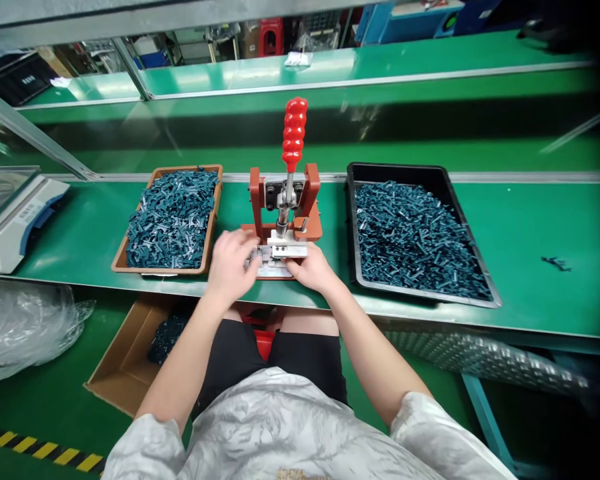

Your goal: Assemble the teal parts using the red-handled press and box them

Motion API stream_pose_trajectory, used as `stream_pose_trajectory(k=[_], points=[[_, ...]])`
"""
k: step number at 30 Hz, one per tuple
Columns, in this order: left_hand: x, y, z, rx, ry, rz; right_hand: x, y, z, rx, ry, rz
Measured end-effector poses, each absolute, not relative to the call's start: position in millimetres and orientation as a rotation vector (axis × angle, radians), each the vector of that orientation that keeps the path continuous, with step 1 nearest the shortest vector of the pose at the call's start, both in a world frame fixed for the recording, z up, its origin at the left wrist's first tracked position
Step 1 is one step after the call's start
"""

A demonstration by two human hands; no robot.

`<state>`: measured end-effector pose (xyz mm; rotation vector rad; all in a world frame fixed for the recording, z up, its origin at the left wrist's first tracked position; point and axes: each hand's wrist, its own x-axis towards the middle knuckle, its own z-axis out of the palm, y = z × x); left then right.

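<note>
A small hand press with a brown frame and an upright red-handled lever stands at the front edge of the green bench. Both my hands rest at its metal base plate. My left hand is curled at the plate's left side, fingers pinched on something I cannot make out. My right hand is closed against the plate's right front corner; whatever it holds is hidden.
A brown tray of several dark blue-grey parts sits left of the press, a black tray of similar parts to the right. A weighing scale is far left. A cardboard box with parts lies under the bench.
</note>
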<state>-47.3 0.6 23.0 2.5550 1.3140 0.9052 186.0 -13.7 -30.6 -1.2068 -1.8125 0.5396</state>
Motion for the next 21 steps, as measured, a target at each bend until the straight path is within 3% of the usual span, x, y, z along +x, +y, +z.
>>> stream_pose_trajectory(k=[4,8,15,21], points=[[-69,31,24,2.11,1.427,1.25,185,-14,-31,-1.221,-1.804,0.554],[-41,45,13,1.788,1.233,1.255,185,-11,-32,-1.186,-1.79,0.564],[-3,34,6,1.938,1.319,1.029,193,-11,-40,-1.267,-1.708,0.568],[-13,33,-1,1.807,1.334,1.127,199,-4,-41,-1.415,-1.61,0.879]])
